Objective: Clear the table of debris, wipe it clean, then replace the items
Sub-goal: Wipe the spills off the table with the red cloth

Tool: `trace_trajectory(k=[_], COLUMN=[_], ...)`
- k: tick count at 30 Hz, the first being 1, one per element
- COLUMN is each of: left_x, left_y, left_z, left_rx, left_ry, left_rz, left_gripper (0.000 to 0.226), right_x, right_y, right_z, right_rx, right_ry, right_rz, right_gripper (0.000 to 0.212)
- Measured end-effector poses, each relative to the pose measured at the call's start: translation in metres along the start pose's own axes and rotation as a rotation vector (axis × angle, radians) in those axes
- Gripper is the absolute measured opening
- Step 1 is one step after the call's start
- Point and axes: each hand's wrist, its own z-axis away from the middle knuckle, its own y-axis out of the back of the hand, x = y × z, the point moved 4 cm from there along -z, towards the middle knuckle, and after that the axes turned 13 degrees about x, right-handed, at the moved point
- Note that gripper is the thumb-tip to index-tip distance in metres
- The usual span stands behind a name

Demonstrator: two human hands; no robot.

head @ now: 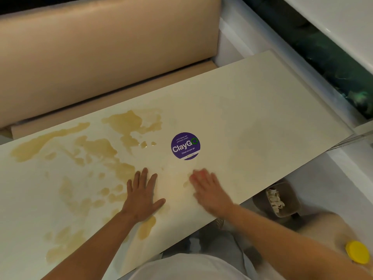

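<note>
The left hand (141, 196) lies palm-down on the table (252, 110), fingers spread wide and flat, holding nothing; its fingertips reach the edge of the tan spill (96, 150), and another patch of the same liquid sits just beyond the wrist at 6 o'clock. The right hand (210, 190) is also palm-down on the tabletop with fingers extended, empty, though it is motion-blurred so the exact spread is hard to read. The two hands are near each other with a bare strip of tabletop between them.

At 12 o'clock from the right hand sits a round purple sticker (185, 146) reading "ClayGo". The spill spreads from the left hand toward 9 through 12 o'clock in blotches and streaks over the left half of the table; the right half looks dry.

Off the table's near edge, at 3 o'clock from the right hand, a small bin (292, 199) on the floor holds crumpled pale scraps. A yellow round lid (357, 255) shows at 5 o'clock. A beige cushioned bench (101, 53) runs behind the table at 12 o'clock
</note>
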Motion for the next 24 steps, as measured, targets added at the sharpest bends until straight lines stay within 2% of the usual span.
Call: trace_trajectory(k=[4, 7, 10, 14, 18, 20, 24], left_x=[-0.001, -0.003, -0.003, -0.005, -0.01, -0.011, -0.011], left_y=[-0.001, -0.002, -0.003, -0.005, -0.006, -0.006, -0.004], left_z=[0.001, 0.002, 0.002, 0.001, 0.0, 0.0, 0.001], left_rx=[0.002, 0.018, 0.028, 0.032, 0.026, 0.024, 0.026], left_ry=[-0.007, -0.011, -0.013, -0.022, -0.037, -0.044, -0.044], left_rz=[0.024, 0.025, 0.03, 0.036, 0.019, 0.025, 0.03], left_gripper=[0.096, 0.096, 0.095, 0.095, 0.094, 0.093, 0.093], right_x=[0.069, 0.072, 0.025, -0.066, -0.062, -0.03, 0.041], right_y=[0.034, 0.03, 0.008, -0.021, -0.021, -0.011, 0.025], right_z=[-0.049, -0.062, -0.05, -0.005, -0.001, -0.022, -0.059], right_rx=[0.08, 0.119, 0.158, 0.066, 0.041, 0.026, 0.082], right_ry=[-0.404, -0.516, -0.383, -0.015, 0.153, 0.052, -0.372], right_rz=[-0.07, -0.075, 0.012, -0.07, -0.022, 0.0, -0.063], right_gripper=[0.061, 0.064, 0.066, 0.063, 0.062, 0.063, 0.061])
